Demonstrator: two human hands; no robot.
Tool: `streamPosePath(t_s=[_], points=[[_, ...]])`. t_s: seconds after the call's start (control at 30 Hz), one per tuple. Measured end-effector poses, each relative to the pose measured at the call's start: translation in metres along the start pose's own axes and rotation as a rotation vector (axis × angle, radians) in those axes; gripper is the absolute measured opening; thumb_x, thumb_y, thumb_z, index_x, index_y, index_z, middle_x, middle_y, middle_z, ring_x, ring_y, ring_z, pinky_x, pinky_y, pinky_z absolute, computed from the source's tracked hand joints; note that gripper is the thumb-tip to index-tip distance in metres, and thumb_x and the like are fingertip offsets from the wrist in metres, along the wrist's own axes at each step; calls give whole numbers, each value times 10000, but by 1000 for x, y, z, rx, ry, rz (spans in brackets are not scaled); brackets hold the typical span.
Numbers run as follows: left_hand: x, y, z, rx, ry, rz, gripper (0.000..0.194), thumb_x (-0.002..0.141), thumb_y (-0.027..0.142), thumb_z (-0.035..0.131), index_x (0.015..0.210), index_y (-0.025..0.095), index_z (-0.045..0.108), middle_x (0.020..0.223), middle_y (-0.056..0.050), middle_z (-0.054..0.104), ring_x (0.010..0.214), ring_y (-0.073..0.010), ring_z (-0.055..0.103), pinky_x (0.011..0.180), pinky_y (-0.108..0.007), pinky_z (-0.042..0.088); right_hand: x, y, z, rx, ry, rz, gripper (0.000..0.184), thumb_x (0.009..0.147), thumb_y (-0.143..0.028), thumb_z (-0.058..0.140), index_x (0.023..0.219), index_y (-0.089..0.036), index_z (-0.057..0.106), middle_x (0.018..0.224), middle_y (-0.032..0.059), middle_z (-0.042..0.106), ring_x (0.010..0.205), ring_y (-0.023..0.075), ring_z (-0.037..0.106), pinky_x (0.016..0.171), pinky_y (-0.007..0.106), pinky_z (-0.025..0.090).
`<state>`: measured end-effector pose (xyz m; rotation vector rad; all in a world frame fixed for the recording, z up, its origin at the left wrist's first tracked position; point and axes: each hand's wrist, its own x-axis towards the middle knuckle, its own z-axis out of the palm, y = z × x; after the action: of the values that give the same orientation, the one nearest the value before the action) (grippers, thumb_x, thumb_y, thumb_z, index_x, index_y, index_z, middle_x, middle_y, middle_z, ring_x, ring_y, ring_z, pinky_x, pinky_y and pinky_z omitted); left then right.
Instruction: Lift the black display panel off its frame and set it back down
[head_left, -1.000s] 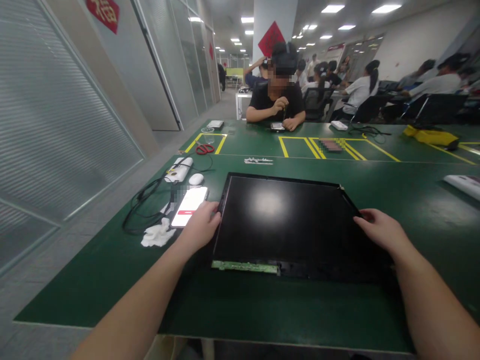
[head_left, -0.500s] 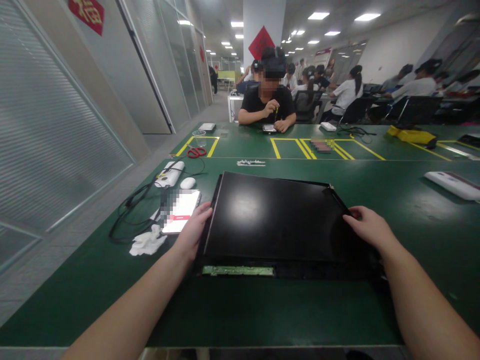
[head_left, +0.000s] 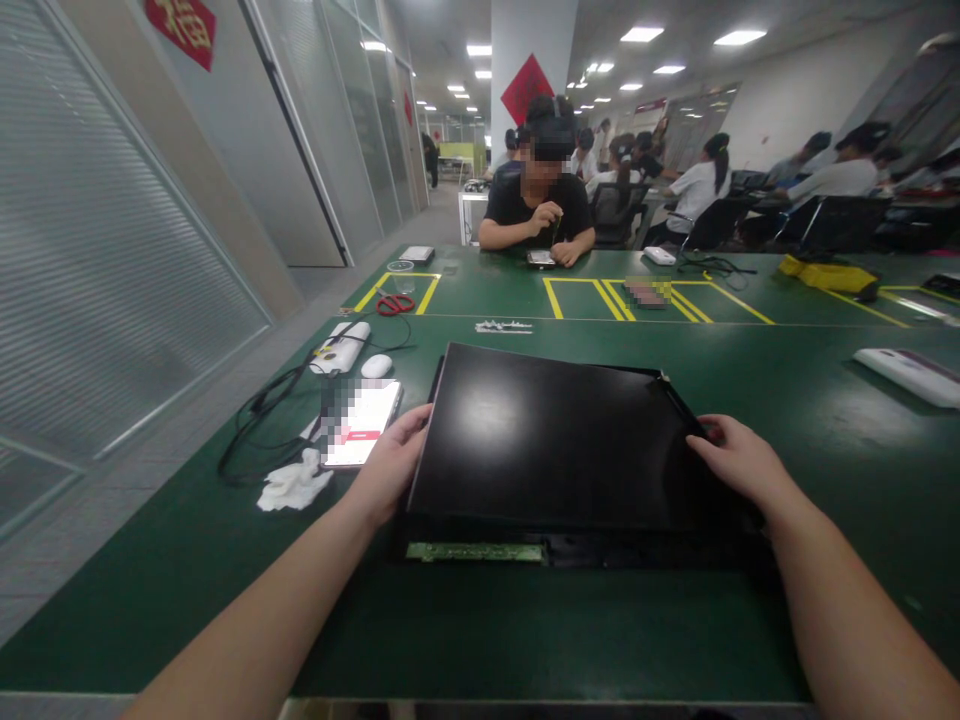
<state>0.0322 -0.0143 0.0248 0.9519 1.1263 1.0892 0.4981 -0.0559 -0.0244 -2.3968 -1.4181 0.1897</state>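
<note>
A glossy black display panel (head_left: pixel 555 440) lies slightly askew over a black frame (head_left: pixel 637 550) in front of me. At the near edge of the frame, a green circuit board strip (head_left: pixel 476 552) shows. My left hand (head_left: pixel 399 455) is closed on the panel's left side, its thumb and fingers along the edge. On the opposite side my right hand (head_left: pixel 731 455) grips the right edge, thumb on top and fingers underneath. Whether the right fingers hold the panel, the frame or both is hidden.
Left of the panel lie a phone (head_left: pixel 367 420), a white mouse (head_left: pixel 376 366), a crumpled tissue (head_left: pixel 296 485), black cables (head_left: pixel 259 405) and a white power bank-like device (head_left: pixel 341 347). Red-handled scissors (head_left: pixel 395 305) lie farther off. Across the green table (head_left: pixel 187 600) sits a person (head_left: pixel 536 205).
The panel has shifted slightly within the frame, its near edge coming toward me and its left edge covering more of the frame's left side. Both hands keep their hold.
</note>
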Motion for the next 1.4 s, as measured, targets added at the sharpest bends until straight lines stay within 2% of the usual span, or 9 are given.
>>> streamPosePath(t_s=[0.23, 0.47, 0.63, 0.77, 0.87, 1.0, 1.17, 1.27, 1.4], points=[[-1, 1, 1, -58, 13, -80, 511, 592, 167, 780, 1101, 183, 737, 899, -48, 784, 712, -216, 722, 604, -286, 547, 0, 4, 4, -17, 17, -78, 549, 793, -503, 541, 1208, -162, 657, 984, 123, 653, 896, 289, 639, 752, 406, 508], [-2, 3, 2, -39, 21, -58, 488, 589, 114, 683, 1065, 201, 754, 874, -24, 783, 693, -207, 711, 611, -290, 546, 0, 6, 4, -31, -1, -74, 565, 827, -527, 497, 1237, -174, 660, 1025, 126, 640, 914, 291, 645, 758, 411, 515], [1, 2, -1, -3, 45, -24, 413, 627, 156, 663, 1024, 192, 770, 991, -49, 787, 828, -245, 729, 641, -297, 550, 1, 6, 6, -20, -3, -82, 553, 828, -527, 505, 1231, -186, 669, 1035, 124, 644, 932, 284, 648, 791, 407, 518], [1, 3, -1, -79, 28, -22, 376, 620, 194, 627, 968, 175, 769, 969, -56, 787, 887, -266, 728, 656, -300, 555, 1, 7, 7, -12, 2, -91, 546, 826, -518, 510, 1225, -184, 675, 1032, 126, 644, 927, 283, 649, 784, 405, 522], [-2, 3, 2, -115, -10, 8, 327, 660, 275, 712, 964, 158, 742, 960, -74, 783, 957, -286, 720, 733, -322, 565, 2, 7, 8, -3, -3, -94, 564, 827, -524, 500, 1241, -184, 673, 1030, 130, 640, 936, 289, 648, 793, 413, 521], [-8, 1, 6, -74, -72, 71, 520, 624, 296, 877, 1084, 177, 667, 1042, -72, 774, 985, -286, 723, 846, -369, 562, 3, 8, 8, 20, -5, -105, 593, 825, -544, 488, 1268, -191, 665, 1000, 126, 638, 928, 293, 645, 807, 426, 514], [-13, 3, 7, -167, -167, 39, 607, 650, 299, 892, 1161, 203, 577, 986, -54, 779, 845, -273, 755, 795, -409, 594, 4, 8, 8, 75, 23, -76, 639, 804, -577, 493, 1267, -167, 655, 930, 114, 649, 856, 289, 641, 757, 424, 511], [-15, 4, 7, -185, -197, 62, 624, 673, 276, 885, 1194, 206, 549, 1007, -56, 778, 872, -273, 757, 796, -401, 602, 6, 6, 6, 127, 15, -23, 659, 781, -586, 510, 1253, -147, 649, 897, 109, 671, 824, 294, 648, 744, 430, 510], [-17, 5, 7, -193, -218, 118, 639, 692, 279, 878, 1222, 203, 530, 1020, -61, 781, 918, -286, 755, 796, -393, 606, 7, 3, 0, 258, -11, 80, 565, 776, -560, 547, 1134, -144, 682, 1005, 156, 717, 928, 323, 666, 843, 450, 501]])
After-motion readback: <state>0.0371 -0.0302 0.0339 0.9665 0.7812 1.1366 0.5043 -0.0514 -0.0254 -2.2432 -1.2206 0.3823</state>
